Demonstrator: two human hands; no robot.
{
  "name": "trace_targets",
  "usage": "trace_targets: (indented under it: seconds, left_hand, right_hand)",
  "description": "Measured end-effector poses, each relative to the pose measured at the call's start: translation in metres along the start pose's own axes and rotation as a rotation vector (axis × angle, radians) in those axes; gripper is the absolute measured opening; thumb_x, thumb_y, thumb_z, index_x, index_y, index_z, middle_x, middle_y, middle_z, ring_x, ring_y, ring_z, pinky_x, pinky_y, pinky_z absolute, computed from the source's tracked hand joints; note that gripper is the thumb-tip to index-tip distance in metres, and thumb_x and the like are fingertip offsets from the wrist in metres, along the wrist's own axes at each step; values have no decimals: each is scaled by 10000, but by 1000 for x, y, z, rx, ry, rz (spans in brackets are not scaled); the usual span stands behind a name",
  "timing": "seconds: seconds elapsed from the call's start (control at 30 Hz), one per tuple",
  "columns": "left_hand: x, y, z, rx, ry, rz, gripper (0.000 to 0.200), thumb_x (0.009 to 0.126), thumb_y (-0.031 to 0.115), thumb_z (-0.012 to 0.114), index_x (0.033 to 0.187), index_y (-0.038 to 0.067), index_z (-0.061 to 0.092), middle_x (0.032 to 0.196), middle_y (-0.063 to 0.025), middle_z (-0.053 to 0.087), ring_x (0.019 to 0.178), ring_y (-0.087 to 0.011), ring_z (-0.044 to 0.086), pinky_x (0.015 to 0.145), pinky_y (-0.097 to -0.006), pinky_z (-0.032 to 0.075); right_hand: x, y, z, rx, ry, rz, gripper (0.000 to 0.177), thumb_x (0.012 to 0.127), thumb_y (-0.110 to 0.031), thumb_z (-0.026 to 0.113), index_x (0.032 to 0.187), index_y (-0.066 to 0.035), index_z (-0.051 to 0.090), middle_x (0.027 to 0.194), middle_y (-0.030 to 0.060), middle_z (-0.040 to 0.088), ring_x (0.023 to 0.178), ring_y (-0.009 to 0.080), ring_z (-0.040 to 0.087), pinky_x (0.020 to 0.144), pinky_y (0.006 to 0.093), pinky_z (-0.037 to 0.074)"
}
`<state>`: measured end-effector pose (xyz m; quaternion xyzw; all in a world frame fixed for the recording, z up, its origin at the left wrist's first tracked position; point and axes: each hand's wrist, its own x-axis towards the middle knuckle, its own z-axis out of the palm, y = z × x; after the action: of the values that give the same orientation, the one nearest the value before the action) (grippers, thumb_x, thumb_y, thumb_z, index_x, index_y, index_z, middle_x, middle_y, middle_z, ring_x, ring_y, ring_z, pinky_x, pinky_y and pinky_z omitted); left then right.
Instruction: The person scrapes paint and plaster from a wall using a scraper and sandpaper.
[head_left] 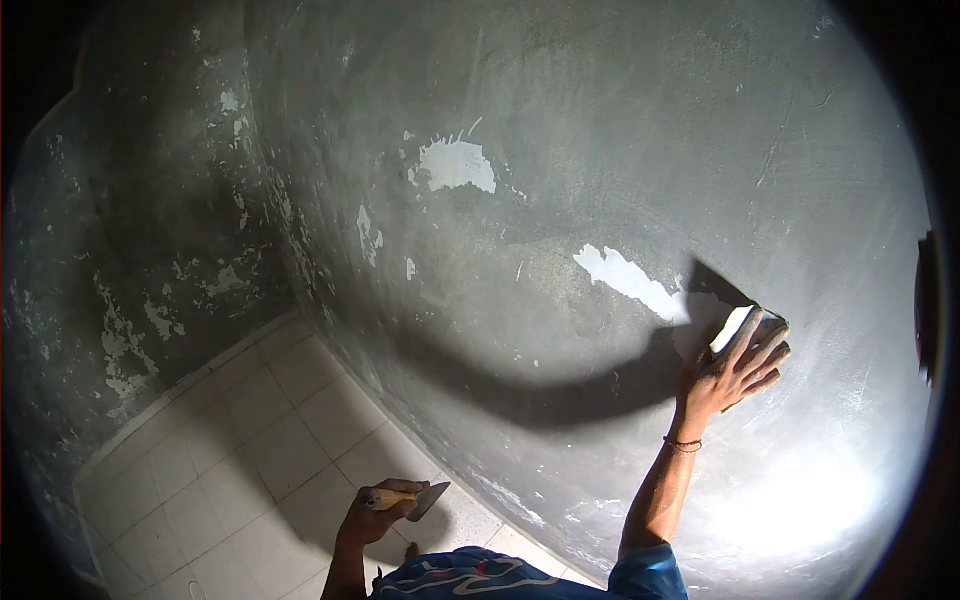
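from where i stand, a person in a blue patterned shirt (480, 575) faces a broad grey wall with a mottled, smeared surface (560, 130). the right hand (715, 385) reaches up with its fingers nearly straight and a little apart, laid over a thin flat tool with a dark edge (772, 318), which lies against the wall; a white area shows beside the fingers, and i cannot tell whether it is part of the tool or how the thumb grips. just up and to the left is a ragged, elongated white patch (630, 282).

the left hand (368, 520) is low, above pale square floor tiles (240, 490), closed around the yellowish wooden handle of a small trowel with a pointed grey metal blade (428, 500), which is well apart from the flat tool.

as i judge it, the flat tool calls for spread fingers and even pressure, its edge kept at a steady, shallow angle so that no corner digs in. the arm's dark curved shadow (540, 400) reaches the work, so a slight shift of the body could light it better. the trowel is best held low, its point off the wall
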<state>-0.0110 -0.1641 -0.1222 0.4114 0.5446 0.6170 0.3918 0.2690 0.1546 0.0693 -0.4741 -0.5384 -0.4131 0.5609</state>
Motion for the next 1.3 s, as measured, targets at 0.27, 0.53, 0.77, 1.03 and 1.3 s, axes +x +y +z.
trace_targets:
  seconds: [0.27,0.53,0.77,1.03,1.3]
  left_hand:
    - [38,-19,13,-492,215,254,251,858,107,599,1088,100,499,1160,-181,588,1012,-216,601,736,-307,546]
    - [118,10,-2,-605,283,377,200,885,50,536,1070,107,487,1200,-152,566,1102,-204,551,815,-309,517]
    - [164,38,-2,-718,254,537,235,869,23,538,1085,101,488,1190,-154,569,1048,-176,567,779,-282,516]
    - [214,25,-26,-684,266,583,212,833,3,584,978,102,466,1075,-110,592,1052,-172,545,938,-339,423]
    - [298,39,-7,-1090,218,624,212,864,33,607,964,157,469,1014,-11,604,1018,-137,566,918,-387,469]
  right_hand:
    - [-51,-36,-3,94,-263,-73,727,771,-305,552,1440,-165,303,1515,206,106,1395,418,32,1092,581,6]
    - [0,-118,20,34,-275,-159,798,847,-685,323,1458,-183,219,1511,204,92,1386,427,38,1076,613,-12]
    - [48,-171,25,-51,-423,-308,674,815,-165,464,1453,-230,256,1526,101,158,1400,364,106,1122,536,80]
    - [-61,-157,31,140,-413,-103,584,833,-78,410,1398,-227,389,1513,100,216,1403,380,83,1087,587,-14]
    - [-60,-123,40,-32,-69,94,515,900,-364,524,1372,-179,431,1481,122,280,1387,360,171,1096,567,106]
